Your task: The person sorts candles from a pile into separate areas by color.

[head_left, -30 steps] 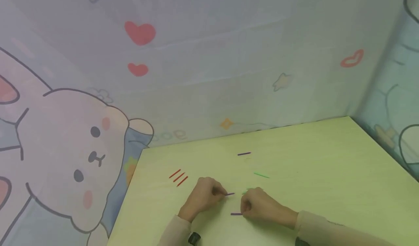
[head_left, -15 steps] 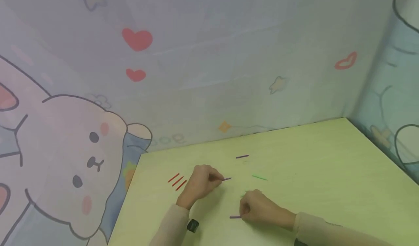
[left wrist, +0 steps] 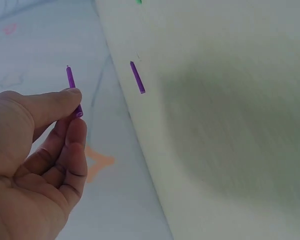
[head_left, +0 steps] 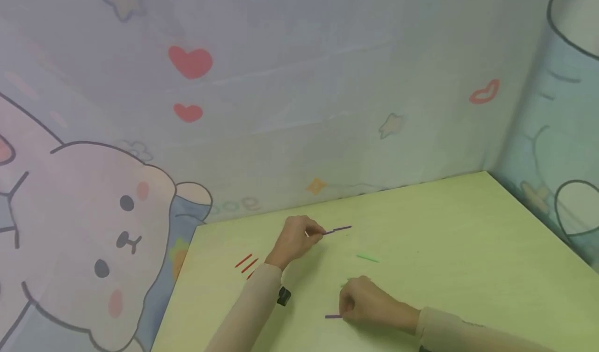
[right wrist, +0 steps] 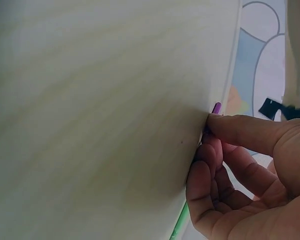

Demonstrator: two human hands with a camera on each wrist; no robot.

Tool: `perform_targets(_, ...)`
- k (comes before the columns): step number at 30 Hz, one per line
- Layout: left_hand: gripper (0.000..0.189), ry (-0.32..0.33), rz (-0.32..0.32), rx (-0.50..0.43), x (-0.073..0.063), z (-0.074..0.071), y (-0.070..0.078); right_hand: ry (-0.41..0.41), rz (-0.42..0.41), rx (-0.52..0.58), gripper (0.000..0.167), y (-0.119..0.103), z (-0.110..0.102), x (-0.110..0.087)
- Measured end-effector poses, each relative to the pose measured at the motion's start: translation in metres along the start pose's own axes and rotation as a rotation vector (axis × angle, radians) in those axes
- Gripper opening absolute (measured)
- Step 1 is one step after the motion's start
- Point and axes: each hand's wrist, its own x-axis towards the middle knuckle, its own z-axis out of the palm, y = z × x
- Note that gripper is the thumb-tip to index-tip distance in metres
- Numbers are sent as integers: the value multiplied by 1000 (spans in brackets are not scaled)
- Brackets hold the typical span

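Between thumb and fingertips, my left hand (head_left: 297,237) pinches a thin purple candle (left wrist: 70,76) above the table's far part. Another purple candle (left wrist: 137,77) lies on the table close by; in the head view the two appear almost end to end. Low over the near middle, my right hand (head_left: 367,300) pinches a third purple candle (right wrist: 217,108) at the table surface, its left end sticking out. A green candle (right wrist: 178,221) lies beside the right hand's curled fingers, mostly hidden by them in the head view.
Three red candles (head_left: 243,260) lie slanted at the table's left, one partly covered by the left sleeve (head_left: 250,302). A green candle (head_left: 367,258) lies beyond the right hand. Behind the yellow-green table (head_left: 435,227) hangs a printed cloth (head_left: 281,107).
My left hand has lifted the purple candle and carried it away from me, toward the one lying at the back. The right hand stays in place with its candle. The head view has shifted slightly.
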Motion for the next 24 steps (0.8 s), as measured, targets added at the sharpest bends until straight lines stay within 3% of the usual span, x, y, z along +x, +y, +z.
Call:
perform_targets(8, 9, -51, -45, -34, 29, 25, -11, -16, 41, 4, 16, -49, -22, -3)
perform_targets(16, 9, -57, -72, 6, 44, 46, -21, -23, 16, 0, 11, -44, -20, -3)
perform_targets(24, 10, -77, -90, 17, 52, 55, -25, -34, 96, -6, 16, -50, -23, -2)
